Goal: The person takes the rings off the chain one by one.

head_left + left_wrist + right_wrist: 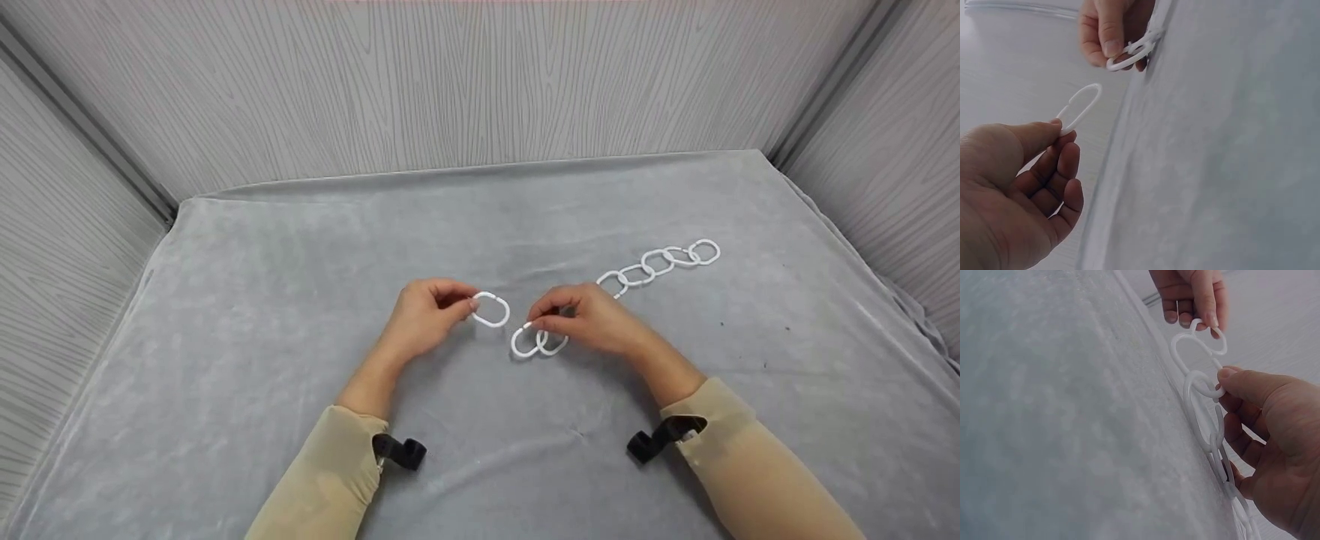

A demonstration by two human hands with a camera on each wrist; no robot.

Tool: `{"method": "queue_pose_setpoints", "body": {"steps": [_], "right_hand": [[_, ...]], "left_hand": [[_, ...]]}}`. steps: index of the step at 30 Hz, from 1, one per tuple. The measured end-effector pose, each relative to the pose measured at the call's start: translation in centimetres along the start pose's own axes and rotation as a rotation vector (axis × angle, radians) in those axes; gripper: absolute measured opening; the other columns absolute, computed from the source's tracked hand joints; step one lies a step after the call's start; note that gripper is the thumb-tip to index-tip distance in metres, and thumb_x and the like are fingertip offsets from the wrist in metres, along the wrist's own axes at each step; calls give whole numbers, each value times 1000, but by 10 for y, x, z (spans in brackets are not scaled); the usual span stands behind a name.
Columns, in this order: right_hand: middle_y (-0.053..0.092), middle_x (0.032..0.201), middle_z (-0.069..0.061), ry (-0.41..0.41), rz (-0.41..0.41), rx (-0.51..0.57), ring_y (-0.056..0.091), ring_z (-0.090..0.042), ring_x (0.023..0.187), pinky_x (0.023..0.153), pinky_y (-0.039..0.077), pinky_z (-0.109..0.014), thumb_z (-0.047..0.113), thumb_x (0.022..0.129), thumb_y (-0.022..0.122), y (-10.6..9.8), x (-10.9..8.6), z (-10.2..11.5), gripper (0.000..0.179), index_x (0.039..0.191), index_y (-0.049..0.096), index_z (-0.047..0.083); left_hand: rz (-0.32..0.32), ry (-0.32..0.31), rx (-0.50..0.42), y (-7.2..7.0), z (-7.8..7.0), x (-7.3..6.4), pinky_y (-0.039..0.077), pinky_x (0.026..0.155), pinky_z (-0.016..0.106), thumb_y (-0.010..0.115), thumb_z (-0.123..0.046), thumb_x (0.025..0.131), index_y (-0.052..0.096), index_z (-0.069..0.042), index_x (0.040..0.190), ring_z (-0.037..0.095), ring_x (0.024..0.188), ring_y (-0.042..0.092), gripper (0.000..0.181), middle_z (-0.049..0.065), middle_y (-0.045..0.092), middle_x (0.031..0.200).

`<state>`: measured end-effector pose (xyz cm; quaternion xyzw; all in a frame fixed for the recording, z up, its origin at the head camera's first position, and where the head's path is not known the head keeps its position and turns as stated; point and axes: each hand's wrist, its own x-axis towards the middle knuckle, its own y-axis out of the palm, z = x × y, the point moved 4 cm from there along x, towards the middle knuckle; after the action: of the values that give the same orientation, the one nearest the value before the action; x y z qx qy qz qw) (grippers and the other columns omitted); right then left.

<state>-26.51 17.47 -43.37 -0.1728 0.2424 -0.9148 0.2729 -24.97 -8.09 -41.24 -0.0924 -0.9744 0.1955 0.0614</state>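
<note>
Between thumb and forefinger, my left hand point(421, 315) pinches a single white plastic chain link point(507, 313), an oval ring with a small gap in its side that shows in the left wrist view. To its right, my right hand point(592, 319) pinches the end link point(1174, 354) of a white link chain point(637, 275). The loose link and the chain's end link are close but apart in the head view. Part of the chain is hidden under the right hand; the rest trails away to the back right on the cloth.
A grey cloth point(300, 247) with soft creases covers the table. Pale wood-grain panels point(465, 82) stand behind and at both sides. Black wrist mounts point(401, 451) sit at the sleeve cuffs. A few dark specks lie on the cloth at the right.
</note>
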Motion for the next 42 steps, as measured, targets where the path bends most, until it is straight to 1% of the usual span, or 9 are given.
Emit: {"method": "queue_pose_setpoints", "body": {"steps": [4,8,12,17,22,28,33,42], "right_hand": [[78,96,1,-2,-4,-10,66,-14,91,82,50,-26,11,95,80,-1,0,0,7,102,83,12],[77,96,2,-5,-3,-11,66,-13,91,82,50,-25,10,95,80,-1,0,1,8,101,83,13],[78,97,1,2,-1,0,66,-14,93,84,50,-24,10,95,80,0,0,0,8,102,83,12],[78,98,0,20,-5,5,66,-14,93,83,49,-24,11,95,80,0,-1,-1,8,103,83,12],[78,98,-2,7,-4,8,65,-14,93,83,49,-23,10,96,80,1,-1,-1,8,103,83,11],[78,98,-3,-1,3,16,65,-15,93,84,49,-23,10,96,80,1,0,-1,9,104,83,10],[78,98,-2,-12,7,2,66,-15,94,84,49,-23,10,95,80,0,1,0,9,104,83,11],[77,97,1,5,8,5,66,-13,93,83,50,-24,10,95,80,0,0,-1,9,103,83,13]], "left_hand": [[-12,-1,-11,-14,-2,5,52,72,23,76,-6,96,80,2,110,13,80,67,16,4,76,90],[-26,-6,-16,-29,0,10,50,70,23,76,-7,97,80,3,111,15,81,67,17,5,76,90],[-43,-34,-9,-42,6,16,48,69,23,77,-8,97,79,3,111,15,80,66,18,5,75,88],[-49,-83,14,-52,19,25,47,68,24,76,-8,98,80,1,112,17,80,64,17,6,74,87],[-40,-125,39,-57,36,30,49,69,23,76,-8,98,80,0,112,18,81,63,17,5,73,88],[-46,-145,45,-62,51,33,50,72,21,75,-7,98,79,2,114,15,84,61,19,5,73,94],[-63,-149,66,-65,56,35,49,72,21,76,-8,98,79,1,114,15,85,60,19,5,74,96],[-93,-120,112,-63,56,38,46,70,19,76,-5,96,79,3,110,12,81,59,16,4,74,90]]}}
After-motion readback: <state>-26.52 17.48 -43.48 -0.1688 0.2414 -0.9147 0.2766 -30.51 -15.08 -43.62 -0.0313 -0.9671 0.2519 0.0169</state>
